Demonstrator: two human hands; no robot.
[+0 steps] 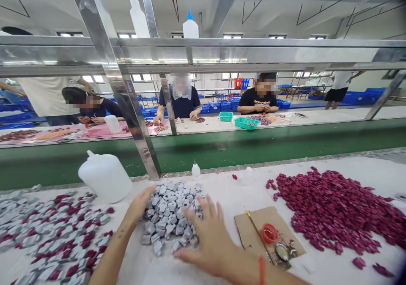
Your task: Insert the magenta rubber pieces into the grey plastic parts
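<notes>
A heap of small grey plastic pieces lies on the white table in front of me. My left hand rests against the heap's left side, fingers curved along its edge. My right hand lies flat with fingers spread on the heap's right side, touching the pieces. Neither hand grips anything that I can see. A red band circles my right wrist.
A large pile of magenta pieces covers the right. Mixed grey and magenta pieces spread at left. A white jug, a small bottle, a cardboard piece with a red cap. Green conveyor belt; co-workers sit beyond.
</notes>
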